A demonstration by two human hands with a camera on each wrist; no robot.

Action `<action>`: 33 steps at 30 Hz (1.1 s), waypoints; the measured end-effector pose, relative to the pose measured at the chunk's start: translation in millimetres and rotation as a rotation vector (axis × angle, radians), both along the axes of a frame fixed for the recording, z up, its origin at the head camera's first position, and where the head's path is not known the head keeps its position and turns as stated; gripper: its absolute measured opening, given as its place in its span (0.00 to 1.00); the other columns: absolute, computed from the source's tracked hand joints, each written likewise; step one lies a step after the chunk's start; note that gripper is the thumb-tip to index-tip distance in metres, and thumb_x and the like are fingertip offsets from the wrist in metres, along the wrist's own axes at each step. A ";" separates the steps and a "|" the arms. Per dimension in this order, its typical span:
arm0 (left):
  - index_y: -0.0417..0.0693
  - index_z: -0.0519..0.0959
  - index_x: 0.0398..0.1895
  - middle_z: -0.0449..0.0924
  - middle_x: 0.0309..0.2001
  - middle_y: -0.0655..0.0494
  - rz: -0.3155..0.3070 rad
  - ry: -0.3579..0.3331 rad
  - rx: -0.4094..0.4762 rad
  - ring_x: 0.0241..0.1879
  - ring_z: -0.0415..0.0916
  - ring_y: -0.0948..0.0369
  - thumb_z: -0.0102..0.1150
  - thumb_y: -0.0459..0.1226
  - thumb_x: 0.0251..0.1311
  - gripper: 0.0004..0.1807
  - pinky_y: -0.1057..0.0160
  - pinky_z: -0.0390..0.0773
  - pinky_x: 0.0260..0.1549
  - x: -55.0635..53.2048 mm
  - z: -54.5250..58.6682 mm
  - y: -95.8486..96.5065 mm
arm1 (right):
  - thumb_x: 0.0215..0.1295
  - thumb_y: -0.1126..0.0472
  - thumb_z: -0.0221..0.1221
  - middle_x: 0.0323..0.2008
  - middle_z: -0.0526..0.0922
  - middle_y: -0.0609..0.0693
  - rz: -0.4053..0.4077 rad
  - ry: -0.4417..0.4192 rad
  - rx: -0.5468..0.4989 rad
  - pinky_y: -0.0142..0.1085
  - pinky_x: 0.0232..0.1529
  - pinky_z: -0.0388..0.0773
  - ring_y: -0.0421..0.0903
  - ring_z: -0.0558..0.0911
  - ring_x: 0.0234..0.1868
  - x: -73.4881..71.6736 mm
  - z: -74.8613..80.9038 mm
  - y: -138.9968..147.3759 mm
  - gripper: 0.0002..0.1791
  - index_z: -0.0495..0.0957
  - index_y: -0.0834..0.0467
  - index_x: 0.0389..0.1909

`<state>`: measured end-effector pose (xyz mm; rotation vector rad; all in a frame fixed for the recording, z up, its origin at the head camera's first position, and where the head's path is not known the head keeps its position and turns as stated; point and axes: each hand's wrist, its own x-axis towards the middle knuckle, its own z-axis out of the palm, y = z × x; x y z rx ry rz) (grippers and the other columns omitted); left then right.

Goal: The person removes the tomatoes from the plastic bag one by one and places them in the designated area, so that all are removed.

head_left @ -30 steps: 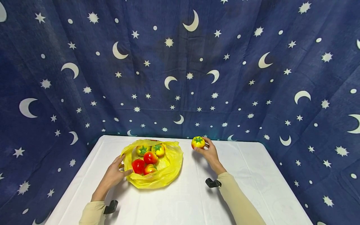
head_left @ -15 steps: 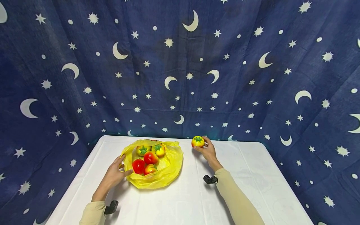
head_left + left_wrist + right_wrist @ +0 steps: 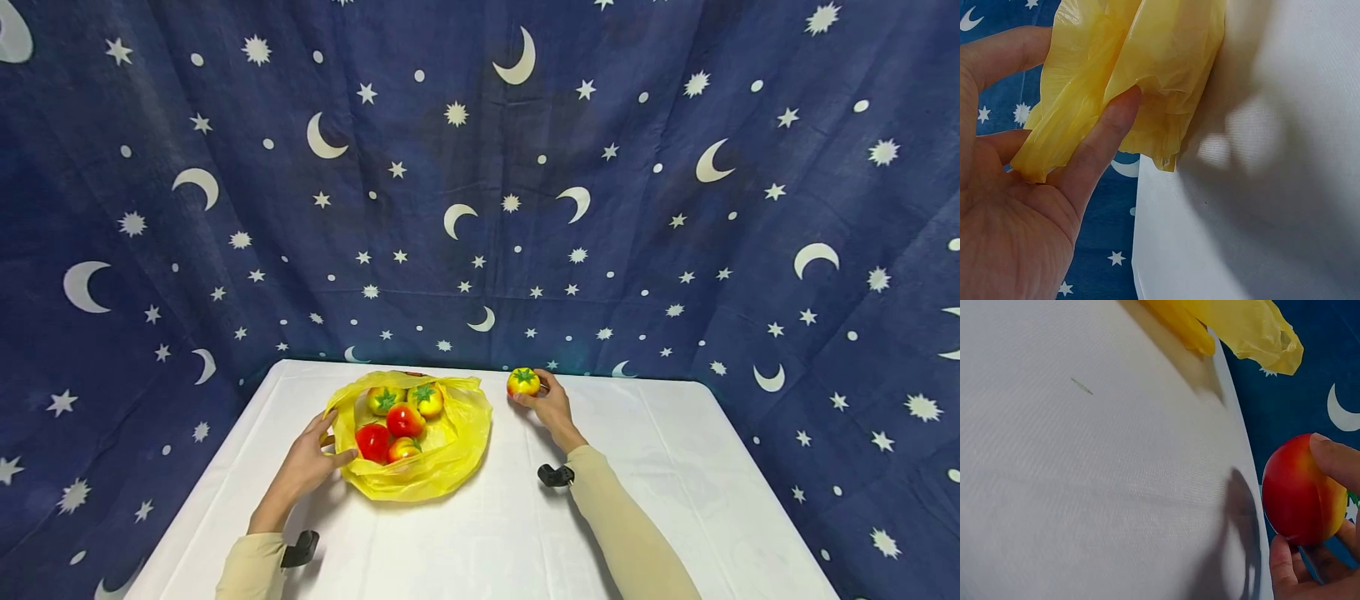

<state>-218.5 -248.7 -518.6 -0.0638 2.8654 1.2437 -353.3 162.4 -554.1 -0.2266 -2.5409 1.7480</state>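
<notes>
1. Near the far edge of the desk (image 3: pixel 510 533), a bit right of its middle, the right hand (image 3: pixel 553 408) has its fingers curled round a red-and-yellow fruit (image 3: pixel 523 382). Right wrist view shows thumb on one side and fingers on the other, so the grip looks decent. Seems to be up off the desk, can't tell how far.
2. Over toward the far left corner sits a yellow bag (image 3: pixel 465 450), mouth gaping. The left hand (image 3: pixel 306 460) is at its left side, a fold of plastic pinched between thumb and fingers.
3. Five more inside: two yellow fruits (image 3: pixel 386 400) with green tops toward the far edge, a red fruit (image 3: pixel 406 421) in the middle, then another red one and a red-yellow one by the near rim.
4. Biggest risk imo: that held fruit is round and shiny, probably slick. Loosen up and it could slip, and so close to the far edge it might roll off toward the curtain (image 3: pixel 480 167).
5. Bag's floppy too. Tug hard from the left and I'd expect that side to fold in or the whole thing to tip.
6. Near rim looks low, so a bump to the pile could send a front one rolling out.
</notes>
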 end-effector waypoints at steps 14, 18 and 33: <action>0.34 0.53 0.75 0.51 0.75 0.36 0.003 -0.032 0.004 0.62 0.71 0.38 0.69 0.41 0.53 0.50 0.42 0.73 0.62 1.8 1.6 1.0 | 0.53 0.62 0.71 0.68 0.71 0.59 0.013 -0.044 -0.010 0.49 0.72 0.66 0.56 0.71 0.69 -11.3 -7.3 -8.4 0.42 0.65 0.55 0.70; 0.35 0.52 0.75 0.50 0.76 0.36 0.007 -0.051 0.011 0.62 0.71 0.38 0.69 0.42 0.53 0.51 0.42 0.73 0.62 1.2 0.7 1.2 | 0.54 0.62 0.70 0.69 0.70 0.58 0.011 -0.060 -0.008 0.48 0.72 0.66 0.56 0.70 0.69 -13.4 -7.3 -8.9 0.42 0.64 0.55 0.70; 0.35 0.52 0.76 0.49 0.76 0.36 0.013 -0.055 0.003 0.62 0.71 0.38 0.69 0.42 0.54 0.51 0.43 0.74 0.61 3.6 1.4 2.8 | 0.52 0.62 0.72 0.72 0.65 0.60 0.053 -0.061 0.001 0.50 0.74 0.61 0.57 0.66 0.72 -7.3 -4.4 -7.5 0.49 0.58 0.51 0.74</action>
